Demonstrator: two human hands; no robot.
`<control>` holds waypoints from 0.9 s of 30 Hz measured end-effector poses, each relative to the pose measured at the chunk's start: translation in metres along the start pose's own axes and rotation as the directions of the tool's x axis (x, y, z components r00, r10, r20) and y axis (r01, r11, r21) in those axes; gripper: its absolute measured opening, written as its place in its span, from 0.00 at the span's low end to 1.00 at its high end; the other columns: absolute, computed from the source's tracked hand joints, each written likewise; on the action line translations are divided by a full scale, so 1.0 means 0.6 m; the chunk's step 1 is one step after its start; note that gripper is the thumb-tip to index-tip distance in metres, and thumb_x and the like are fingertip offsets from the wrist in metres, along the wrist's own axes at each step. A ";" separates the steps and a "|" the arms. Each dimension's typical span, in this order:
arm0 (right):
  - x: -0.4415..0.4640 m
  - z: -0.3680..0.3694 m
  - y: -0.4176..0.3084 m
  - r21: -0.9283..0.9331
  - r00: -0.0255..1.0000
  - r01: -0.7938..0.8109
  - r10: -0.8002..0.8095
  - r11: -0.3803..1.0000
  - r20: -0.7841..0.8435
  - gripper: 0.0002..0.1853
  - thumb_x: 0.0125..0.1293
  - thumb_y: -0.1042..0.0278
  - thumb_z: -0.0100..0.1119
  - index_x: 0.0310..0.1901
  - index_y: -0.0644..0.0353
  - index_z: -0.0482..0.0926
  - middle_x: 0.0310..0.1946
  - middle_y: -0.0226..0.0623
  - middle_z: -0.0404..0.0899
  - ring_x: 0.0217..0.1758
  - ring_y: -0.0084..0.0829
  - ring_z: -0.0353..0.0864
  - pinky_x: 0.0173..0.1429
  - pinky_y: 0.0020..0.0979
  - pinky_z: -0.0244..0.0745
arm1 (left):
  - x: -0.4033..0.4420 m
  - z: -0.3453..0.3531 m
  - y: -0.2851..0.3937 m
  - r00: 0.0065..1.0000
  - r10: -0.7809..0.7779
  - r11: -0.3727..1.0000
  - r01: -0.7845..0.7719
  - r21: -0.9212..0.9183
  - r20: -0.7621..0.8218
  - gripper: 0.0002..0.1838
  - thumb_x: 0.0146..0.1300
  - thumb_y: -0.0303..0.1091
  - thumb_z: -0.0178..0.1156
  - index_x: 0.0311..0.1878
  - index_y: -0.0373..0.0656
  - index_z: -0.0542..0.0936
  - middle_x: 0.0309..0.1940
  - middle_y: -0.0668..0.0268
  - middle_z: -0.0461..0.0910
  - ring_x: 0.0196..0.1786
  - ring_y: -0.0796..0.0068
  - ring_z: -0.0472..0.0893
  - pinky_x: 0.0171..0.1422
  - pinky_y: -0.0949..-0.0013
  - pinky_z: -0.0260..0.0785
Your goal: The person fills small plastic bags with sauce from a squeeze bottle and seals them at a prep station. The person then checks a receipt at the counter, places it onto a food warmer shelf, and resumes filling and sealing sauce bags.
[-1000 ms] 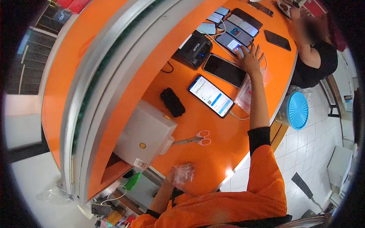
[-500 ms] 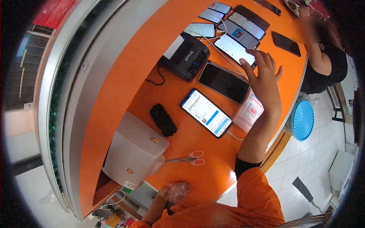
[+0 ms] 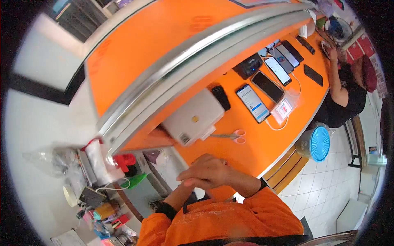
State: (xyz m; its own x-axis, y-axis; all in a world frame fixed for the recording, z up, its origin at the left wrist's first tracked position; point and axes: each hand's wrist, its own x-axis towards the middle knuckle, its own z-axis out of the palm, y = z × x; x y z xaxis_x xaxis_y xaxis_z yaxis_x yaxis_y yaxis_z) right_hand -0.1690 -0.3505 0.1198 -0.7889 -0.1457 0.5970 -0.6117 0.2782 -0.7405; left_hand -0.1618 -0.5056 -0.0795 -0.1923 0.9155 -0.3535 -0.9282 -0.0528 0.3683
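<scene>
My hands are together at the near edge of the orange counter (image 3: 256, 158). My right hand (image 3: 211, 169) lies over my left hand (image 3: 187, 187), its fingers curled down and pointing left. Most of the left hand's fingers are hidden underneath, and I cannot make out what is between the hands. Pink-handled scissors (image 3: 239, 136) lie just beyond them, beside a light grey label-printer-like machine (image 3: 193, 117). Farther back, a phone with a lit screen (image 3: 253, 103) is plugged into a white cable.
Several more phones (image 3: 278, 70) lie by a small black printer (image 3: 248, 66). A clear packet (image 3: 283, 110) sits near the counter's edge. Another person (image 3: 344, 94) sits at the far right, near a blue-lidded container (image 3: 320, 143). Clutter (image 3: 104, 209) fills the lower left.
My right hand has come back from above the phones to my left hand. The crumpled clear plastic formerly at my left hand is now hidden from view. The camera view has shifted left.
</scene>
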 end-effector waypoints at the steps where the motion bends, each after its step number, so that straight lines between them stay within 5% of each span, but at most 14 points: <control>1: 0.005 0.041 -0.007 -0.075 0.996 0.075 -0.077 0.994 -0.033 0.15 0.57 0.57 0.62 0.45 0.47 0.83 0.31 0.32 0.83 0.32 0.39 0.82 0.34 0.39 0.73 | -0.019 0.005 0.001 0.999 0.029 0.999 -0.028 0.034 -0.028 0.39 0.61 0.60 0.59 0.67 0.44 0.66 0.59 0.64 0.71 0.56 0.70 0.73 0.52 0.68 0.71; 5: 0.014 0.100 -0.009 -0.254 0.944 0.107 -0.178 0.961 -0.278 0.17 0.68 0.49 0.53 0.34 0.52 0.84 0.20 0.28 0.77 0.23 0.33 0.79 0.28 0.35 0.71 | -0.121 -0.004 -0.013 0.958 0.146 0.979 -0.104 0.176 -0.246 0.37 0.61 0.59 0.59 0.67 0.45 0.66 0.59 0.66 0.72 0.55 0.72 0.74 0.49 0.71 0.71; 7: -0.030 0.092 0.012 -0.424 0.851 -0.158 -0.094 0.892 -0.517 0.25 0.73 0.44 0.44 0.28 0.55 0.80 0.21 0.30 0.77 0.23 0.31 0.77 0.29 0.33 0.70 | -0.198 -0.039 -0.017 0.930 0.151 0.985 -0.111 0.136 -0.336 0.36 0.62 0.58 0.59 0.67 0.46 0.66 0.58 0.67 0.73 0.54 0.73 0.74 0.48 0.72 0.72; 10: -0.074 0.046 0.079 -0.152 0.420 -0.307 -0.010 0.939 -0.908 0.24 0.77 0.50 0.37 0.33 0.61 0.75 0.22 0.32 0.72 0.20 0.19 0.65 0.25 0.22 0.59 | -0.308 -0.084 -0.035 0.911 0.157 0.978 -0.196 -0.066 -0.382 0.35 0.63 0.55 0.59 0.66 0.41 0.67 0.56 0.65 0.74 0.52 0.72 0.76 0.49 0.69 0.73; 14: -0.148 -0.086 0.164 -0.237 0.231 -0.494 -0.136 0.837 -0.963 0.20 0.78 0.57 0.36 0.35 0.62 0.73 0.22 0.28 0.66 0.22 0.16 0.61 0.26 0.20 0.55 | -0.325 -0.026 -0.042 0.872 0.190 0.954 -0.272 -0.124 -0.451 0.38 0.59 0.52 0.65 0.65 0.38 0.66 0.54 0.65 0.74 0.54 0.73 0.75 0.53 0.66 0.75; 18: -0.165 -0.226 0.187 -0.270 0.045 -0.507 -0.288 0.819 -0.957 0.19 0.78 0.59 0.36 0.34 0.61 0.73 0.21 0.26 0.65 0.23 0.16 0.61 0.26 0.20 0.54 | -0.220 -0.030 -0.035 0.969 0.065 0.998 -0.068 -0.006 -0.240 0.40 0.51 0.50 0.71 0.62 0.37 0.67 0.54 0.64 0.74 0.56 0.70 0.75 0.57 0.66 0.73; 22: -0.167 -0.377 0.172 -0.297 0.033 -0.489 -0.324 0.820 -0.946 0.19 0.77 0.58 0.40 0.35 0.62 0.75 0.22 0.25 0.66 0.24 0.16 0.61 0.27 0.20 0.56 | -0.085 0.078 0.038 0.943 -0.128 0.926 0.224 0.303 -0.306 0.43 0.48 0.43 0.72 0.65 0.36 0.64 0.61 0.57 0.70 0.63 0.62 0.71 0.67 0.61 0.65; 27: -0.186 -0.501 0.193 -0.297 0.034 -0.500 -0.324 0.814 -0.945 0.21 0.76 0.54 0.44 0.36 0.63 0.78 0.21 0.28 0.70 0.23 0.15 0.65 0.26 0.18 0.58 | 0.025 0.057 0.006 0.939 -0.242 0.895 0.313 0.319 -0.243 0.43 0.49 0.43 0.72 0.65 0.36 0.64 0.60 0.57 0.70 0.63 0.62 0.71 0.67 0.61 0.65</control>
State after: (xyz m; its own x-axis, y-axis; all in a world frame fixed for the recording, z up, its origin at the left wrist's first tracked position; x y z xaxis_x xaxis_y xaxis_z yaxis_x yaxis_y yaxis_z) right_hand -0.1343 -0.0168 0.0602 0.2265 0.8025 0.5519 -0.0862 0.5810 -0.8094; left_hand -0.1571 -0.4786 -0.0542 -0.0339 0.7759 -0.6300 -0.7891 0.3661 0.4932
